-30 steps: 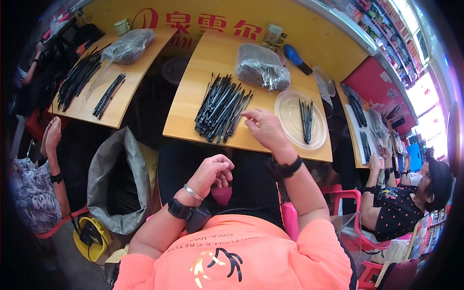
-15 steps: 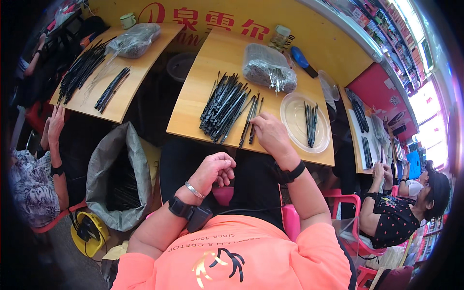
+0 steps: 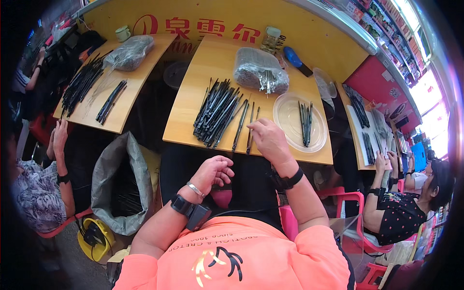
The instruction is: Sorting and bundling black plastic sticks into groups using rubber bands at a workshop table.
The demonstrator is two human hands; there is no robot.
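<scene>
My right hand (image 3: 271, 142) is over the front of the wooden table, its thumb and fingertips pinched on the upper part of a slim black stick (image 3: 250, 138). Just left of it lies another black stick (image 3: 240, 126), beside a large heap of similar sticks (image 3: 217, 113). To the right, a round clear plastic lid (image 3: 286, 126) bears a small group of black sticks (image 3: 305, 123). Above my lap hangs my left hand (image 3: 212, 175), fingers loosely bent and slightly apart, with nothing seen in it.
Behind the heap lies a clear plastic bag (image 3: 261, 70) of thin pieces, near a jar (image 3: 270, 38) and a blue-and-black object (image 3: 297, 61). An open grey sack (image 3: 104, 186) holding dark sticks stands at my left. People sit at tables on both sides (image 3: 41, 193) (image 3: 401, 208).
The view has shifted slightly, so the table sits a little further left and lower. My left fingers have loosened a bit. My right hand stays at the same stick.
</scene>
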